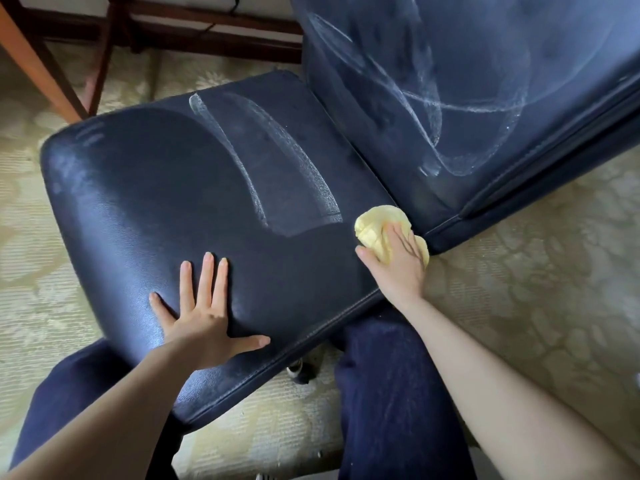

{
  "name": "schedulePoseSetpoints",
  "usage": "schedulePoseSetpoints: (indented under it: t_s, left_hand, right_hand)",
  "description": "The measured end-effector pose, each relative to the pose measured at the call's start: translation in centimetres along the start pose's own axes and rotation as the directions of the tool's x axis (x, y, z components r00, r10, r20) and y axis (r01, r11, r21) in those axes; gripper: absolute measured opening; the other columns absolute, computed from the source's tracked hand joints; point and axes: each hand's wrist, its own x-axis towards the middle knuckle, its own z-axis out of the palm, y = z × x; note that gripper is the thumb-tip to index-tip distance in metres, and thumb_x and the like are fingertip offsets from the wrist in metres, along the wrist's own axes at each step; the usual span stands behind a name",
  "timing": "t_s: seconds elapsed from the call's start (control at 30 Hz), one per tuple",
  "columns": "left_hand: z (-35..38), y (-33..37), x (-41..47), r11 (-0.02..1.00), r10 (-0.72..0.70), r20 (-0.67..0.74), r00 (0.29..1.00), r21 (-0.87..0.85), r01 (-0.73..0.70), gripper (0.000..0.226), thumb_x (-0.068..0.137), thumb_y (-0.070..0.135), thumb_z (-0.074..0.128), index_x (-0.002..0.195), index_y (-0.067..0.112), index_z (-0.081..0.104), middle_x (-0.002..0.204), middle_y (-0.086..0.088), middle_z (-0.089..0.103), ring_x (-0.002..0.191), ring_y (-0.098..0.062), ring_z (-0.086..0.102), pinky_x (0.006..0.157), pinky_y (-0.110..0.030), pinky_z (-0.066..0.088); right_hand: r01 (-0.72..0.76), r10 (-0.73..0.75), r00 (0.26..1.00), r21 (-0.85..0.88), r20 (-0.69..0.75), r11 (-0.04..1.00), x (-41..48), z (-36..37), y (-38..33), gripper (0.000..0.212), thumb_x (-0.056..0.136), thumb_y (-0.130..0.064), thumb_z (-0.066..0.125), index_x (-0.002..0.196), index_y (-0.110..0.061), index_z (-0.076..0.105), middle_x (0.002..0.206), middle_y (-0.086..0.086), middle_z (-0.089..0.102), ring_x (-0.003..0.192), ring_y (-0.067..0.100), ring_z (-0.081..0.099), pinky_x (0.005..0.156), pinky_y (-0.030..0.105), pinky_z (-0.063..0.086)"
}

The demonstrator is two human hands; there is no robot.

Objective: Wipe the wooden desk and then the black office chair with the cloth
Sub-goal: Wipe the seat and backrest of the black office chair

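1. The cloth (375,225) is a yellow bunched wad lying on the rear right corner of the chair seat (194,209), right by the crease where the seat meets the backrest (485,81); its long axis runs from upper left to lower right, along the seat's side edge, and its lower end pokes just past that edge.
2. The right hand (398,265) lies on top of the cloth and presses it to the seat; its fingers (408,244) are laid out over the wad and blurred, pointing up toward the backrest; the thumb sticks out to the left, beside the cloth.
3. The chair is dark and leather-like; the seat's long axis runs from its rounded front edge at the left up to the backrest at the upper right, so the chair faces left in the view; the backrest rises at the top right.
4. Pale curved streaks (298,188) cross the middle of the seat; more of them loop over the backrest.
5. The left hand (204,323) rests flat on the near part of the seat, fingers straight and spread, pointing away from the person, thumb out to the right; it grasps nothing; it is well apart from the cloth.
6. Below the seat's near edge the person's legs in dark trousers (391,393) stand on either side of the chair base (298,370).
7. A pale patterned carpet (519,271) covers the floor all round; the legs of the wooden desk (41,71) stand at the top left, beyond the seat's front edge.
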Motion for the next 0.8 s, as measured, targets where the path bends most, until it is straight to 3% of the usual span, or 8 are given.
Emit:
schedulePoseSetpoints:
  t_s: [0.1, 0.27, 0.37, 0.5, 0.57, 0.6, 0.7, 0.8]
  left_hand:
    - [-0.1, 0.0, 0.0, 1.000, -0.001, -0.004, 1.000, -0.006, 0.001, 0.131, 0.027, 0.100, 0.014, 0.116, 0.034, -0.057, 0.120, 0.017, -0.064, 0.134, -0.023, -0.041, 0.105, -0.069, -0.007]
    - [0.0, 0.0, 0.1, 1.000, -0.006, -0.014, 1.000, -0.017, 0.006, 0.130, 0.026, 0.099, 0.014, 0.115, 0.035, -0.057, 0.118, 0.017, -0.065, 0.131, -0.021, -0.044, 0.105, -0.069, -0.008]
    - [-0.1, -0.1, 0.2, 1.000, -0.004, -0.018, 1.000, -0.024, 0.003, 0.131, 0.028, 0.100, 0.017, 0.116, 0.036, -0.055, 0.119, 0.018, -0.064, 0.132, -0.021, -0.043, 0.105, -0.069, -0.007]
    - [0.1, -0.1, 0.0, 1.000, -0.001, -0.035, 0.999, -0.028, 0.000, 0.133, 0.051, 0.091, 0.049, 0.116, 0.037, -0.054, 0.124, 0.019, -0.060, 0.136, -0.022, -0.038, 0.106, -0.069, -0.004]
    - [0.2, -0.1, -0.2, 1.000, -0.001, -0.044, 0.999, -0.022, 0.000, 0.133, 0.052, 0.091, 0.050, 0.116, 0.038, -0.054, 0.122, 0.020, -0.062, 0.136, -0.022, -0.037, 0.106, -0.069, -0.005]
    - [0.1, -0.1, -0.3, 1.000, 0.000, -0.040, 0.999, -0.027, -0.001, 0.133, 0.045, 0.096, 0.041, 0.117, 0.037, -0.053, 0.120, 0.021, -0.062, 0.136, -0.022, -0.038, 0.106, -0.069, -0.006]
    - [-0.1, 0.0, -0.3, 1.000, 0.001, -0.033, 0.999, -0.022, -0.002, 0.131, 0.027, 0.100, 0.019, 0.117, 0.037, -0.054, 0.118, 0.021, -0.063, 0.136, -0.021, -0.039, 0.106, -0.069, -0.006]
    - [0.0, 0.0, -0.2, 1.000, -0.006, -0.029, 1.000, -0.017, 0.005, 0.130, 0.025, 0.100, 0.017, 0.115, 0.038, -0.055, 0.117, 0.021, -0.064, 0.135, -0.021, -0.039, 0.106, -0.068, -0.006]
  right_hand:
    - [0.144, -0.144, 0.989, 0.011, -0.041, 0.989, -3.0, 1.0, -1.8, 0.060, 0.084, -0.043, 0.064, 0.139, -0.028, 0.045, 0.147, -0.009, 0.041, 0.141, 0.015, 0.026, 0.107, 0.033, 0.030]
    - [0.330, -0.327, 0.944, 0.184, -0.049, 0.926, -9.6, 3.7, -4.6, 0.045, 0.085, -0.026, 0.068, 0.129, -0.021, 0.059, 0.138, -0.004, 0.052, 0.138, 0.011, 0.032, 0.117, 0.032, 0.018]
    - [0.415, -0.409, 0.910, 0.225, -0.075, 0.882, -12.2, 4.8, -5.5, 0.042, 0.085, -0.027, 0.067, 0.125, -0.015, 0.062, 0.132, 0.000, 0.058, 0.134, 0.018, 0.040, 0.114, 0.034, 0.023]
    - [0.653, -0.659, 0.752, 0.147, -0.009, 0.743, -14.3, 5.2, -4.3, 0.039, 0.089, -0.031, 0.057, 0.123, -0.012, 0.064, 0.131, 0.000, 0.059, 0.131, 0.022, 0.045, 0.112, 0.039, 0.029]
    - [0.743, -0.745, 0.667, 0.061, 0.000, 0.666, -13.6, 4.7, -2.8, 0.038, 0.090, -0.030, 0.054, 0.122, -0.012, 0.064, 0.131, 0.000, 0.058, 0.130, 0.021, 0.046, 0.112, 0.040, 0.032]
    - [0.750, -0.750, 0.661, 0.036, -0.007, 0.661, -13.0, 4.4, -2.1, 0.037, 0.090, -0.027, 0.055, 0.122, -0.012, 0.064, 0.131, 0.000, 0.058, 0.130, 0.021, 0.046, 0.111, 0.040, 0.034]
    - [0.608, -0.604, 0.794, 0.075, -0.071, 0.790, -10.8, 3.3, 0.1, 0.038, 0.089, -0.020, 0.062, 0.125, -0.009, 0.061, 0.135, 0.001, 0.054, 0.133, 0.024, 0.042, 0.109, 0.042, 0.036]
    - [0.353, -0.345, 0.935, 0.154, -0.079, 0.923, -8.1, 1.9, 1.7, 0.045, 0.091, -0.023, 0.061, 0.134, -0.012, 0.053, 0.144, -0.004, 0.042, 0.139, 0.021, 0.032, 0.110, 0.034, 0.032]
